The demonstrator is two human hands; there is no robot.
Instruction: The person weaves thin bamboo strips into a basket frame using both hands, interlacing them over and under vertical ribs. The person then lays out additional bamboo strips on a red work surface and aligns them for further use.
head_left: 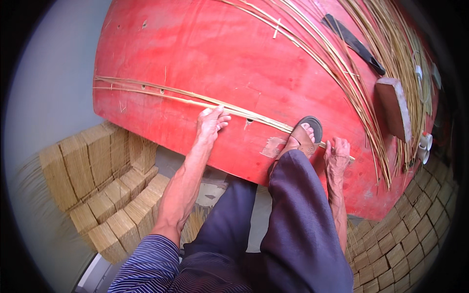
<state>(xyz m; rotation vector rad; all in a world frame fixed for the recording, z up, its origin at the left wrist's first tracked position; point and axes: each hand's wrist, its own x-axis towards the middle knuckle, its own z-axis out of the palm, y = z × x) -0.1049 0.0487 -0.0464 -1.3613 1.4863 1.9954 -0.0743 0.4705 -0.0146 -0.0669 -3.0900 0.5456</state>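
Observation:
Several thin straw-coloured strips, like split bamboo or cane [264, 120], lie in a narrow bundle across a red board [195, 53]. My left hand [212, 122] is at the middle of the bundle, with its fingers curled and closed on a strip. Further right, a brown sandal [306, 141] on my raised foot presses down on the strips. Just beyond the sandal, my right hand [337, 154] is closed around the bundle's right end, and a short tip sticks out past the fingers.
Long loose strips [337, 73] curve along the board's right side. Near them are a dark flat tool [354, 44], a reddish block [393, 110] and a white cup-like object [424, 146]. Stacked straw-coloured bundles [97, 166] stand lower left; more blocks [405, 244] fill the lower right.

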